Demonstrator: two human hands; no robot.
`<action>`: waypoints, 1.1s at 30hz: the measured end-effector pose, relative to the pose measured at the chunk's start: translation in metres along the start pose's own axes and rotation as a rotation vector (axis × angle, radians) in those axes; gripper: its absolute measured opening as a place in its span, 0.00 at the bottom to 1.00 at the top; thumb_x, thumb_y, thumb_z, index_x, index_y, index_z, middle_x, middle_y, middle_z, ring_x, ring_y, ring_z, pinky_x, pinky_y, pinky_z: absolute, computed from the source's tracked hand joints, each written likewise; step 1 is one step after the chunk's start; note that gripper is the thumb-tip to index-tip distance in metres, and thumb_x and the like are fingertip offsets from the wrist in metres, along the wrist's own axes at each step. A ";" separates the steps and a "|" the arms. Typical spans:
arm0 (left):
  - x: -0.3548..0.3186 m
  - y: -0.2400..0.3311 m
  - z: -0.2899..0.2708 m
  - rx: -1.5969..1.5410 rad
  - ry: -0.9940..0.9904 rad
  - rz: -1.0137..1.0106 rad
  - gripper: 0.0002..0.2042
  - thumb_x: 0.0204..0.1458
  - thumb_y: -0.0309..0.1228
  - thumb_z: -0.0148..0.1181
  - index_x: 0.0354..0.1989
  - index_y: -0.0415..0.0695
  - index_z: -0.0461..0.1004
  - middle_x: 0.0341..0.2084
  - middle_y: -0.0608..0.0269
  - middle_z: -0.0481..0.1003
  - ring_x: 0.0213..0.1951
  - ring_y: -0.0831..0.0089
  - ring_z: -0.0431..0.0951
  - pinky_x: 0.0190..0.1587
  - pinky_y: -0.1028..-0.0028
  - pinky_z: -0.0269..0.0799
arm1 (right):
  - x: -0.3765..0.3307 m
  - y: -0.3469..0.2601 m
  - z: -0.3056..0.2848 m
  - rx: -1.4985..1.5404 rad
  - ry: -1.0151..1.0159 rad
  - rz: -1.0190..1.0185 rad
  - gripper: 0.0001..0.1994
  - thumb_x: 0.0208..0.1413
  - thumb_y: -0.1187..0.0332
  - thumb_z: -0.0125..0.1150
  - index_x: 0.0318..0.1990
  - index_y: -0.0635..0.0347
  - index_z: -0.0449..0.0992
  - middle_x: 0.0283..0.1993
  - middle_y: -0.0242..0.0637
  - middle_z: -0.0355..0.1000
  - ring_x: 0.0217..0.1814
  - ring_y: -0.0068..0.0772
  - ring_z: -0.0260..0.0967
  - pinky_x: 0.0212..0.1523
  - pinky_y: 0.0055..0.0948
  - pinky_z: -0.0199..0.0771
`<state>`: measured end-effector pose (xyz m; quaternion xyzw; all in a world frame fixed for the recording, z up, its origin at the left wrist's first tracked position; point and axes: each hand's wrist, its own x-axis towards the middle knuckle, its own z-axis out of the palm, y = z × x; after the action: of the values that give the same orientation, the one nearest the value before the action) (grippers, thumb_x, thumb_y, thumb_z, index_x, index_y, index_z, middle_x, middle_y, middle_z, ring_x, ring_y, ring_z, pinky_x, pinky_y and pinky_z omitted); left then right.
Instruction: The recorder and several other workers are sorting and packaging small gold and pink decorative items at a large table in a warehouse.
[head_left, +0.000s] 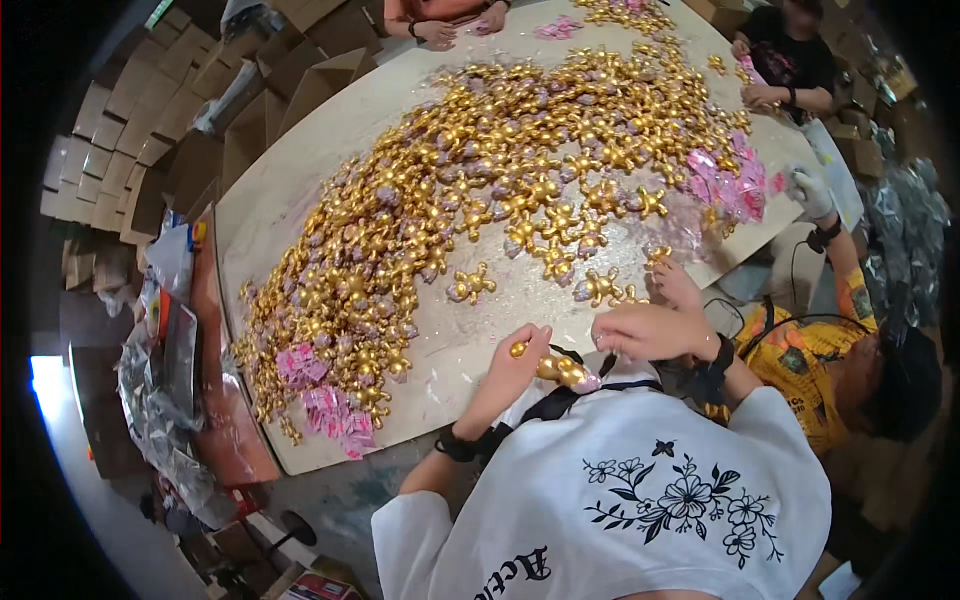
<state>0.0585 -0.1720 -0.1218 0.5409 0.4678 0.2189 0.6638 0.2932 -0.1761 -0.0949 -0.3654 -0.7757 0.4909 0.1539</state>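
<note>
Close to my chest, at the near edge of the table, my left hand [518, 367] is closed around a shiny gold bear-shaped figure [568, 372]. The figure lies tilted, and a pale pink part shows at its right end. Just right of it my right hand [650, 331] is bent with its fingers drawn together. A small dark piece shows beneath those fingers, too hidden to name. Beyond my hands, loose gold bears [600, 287] lie on the pale tabletop [450, 345]. Black bands circle both my wrists.
A large heap of gold bears [370, 230] curves across the table. Pink packets [338, 420] lie at the near left, and more pink packets [728, 180] at the right. A co-worker in yellow [800, 370] sits close at my right; two others work farther off. Cardboard boxes [120, 140] stand left.
</note>
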 end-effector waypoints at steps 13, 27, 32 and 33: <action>-0.016 -0.037 -0.017 0.484 0.032 0.387 0.13 0.56 0.28 0.38 0.48 0.41 0.62 0.34 0.53 0.70 0.35 0.66 0.72 0.40 0.72 0.66 | 0.030 -0.004 0.040 0.027 -0.083 0.178 0.13 0.58 0.59 0.42 0.35 0.60 0.66 0.21 0.43 0.66 0.25 0.45 0.66 0.28 0.39 0.62; -0.018 -0.035 -0.008 0.414 -0.195 0.147 0.15 0.53 0.35 0.47 0.43 0.37 0.61 0.32 0.50 0.63 0.34 0.60 0.66 0.38 0.69 0.62 | 0.025 0.021 0.052 -0.176 0.030 0.014 0.09 0.52 0.63 0.48 0.29 0.57 0.70 0.26 0.39 0.69 0.32 0.42 0.66 0.34 0.35 0.63; -0.020 -0.042 -0.005 0.386 -0.221 0.157 0.15 0.53 0.35 0.46 0.43 0.37 0.60 0.33 0.49 0.62 0.34 0.59 0.66 0.39 0.69 0.62 | 0.021 0.023 0.063 -0.187 0.117 0.024 0.05 0.49 0.67 0.50 0.26 0.56 0.70 0.26 0.34 0.68 0.34 0.36 0.65 0.37 0.31 0.60; -0.019 -0.041 -0.004 0.386 -0.242 0.163 0.15 0.53 0.35 0.46 0.43 0.37 0.60 0.32 0.49 0.62 0.34 0.58 0.66 0.39 0.68 0.62 | 0.019 0.023 0.063 -0.186 0.114 0.028 0.05 0.49 0.67 0.50 0.26 0.56 0.70 0.26 0.34 0.68 0.34 0.36 0.65 0.37 0.31 0.60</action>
<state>0.0375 -0.1979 -0.1528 0.7158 0.3729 0.1120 0.5797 0.2515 -0.1976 -0.1472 -0.4162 -0.8029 0.3972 0.1563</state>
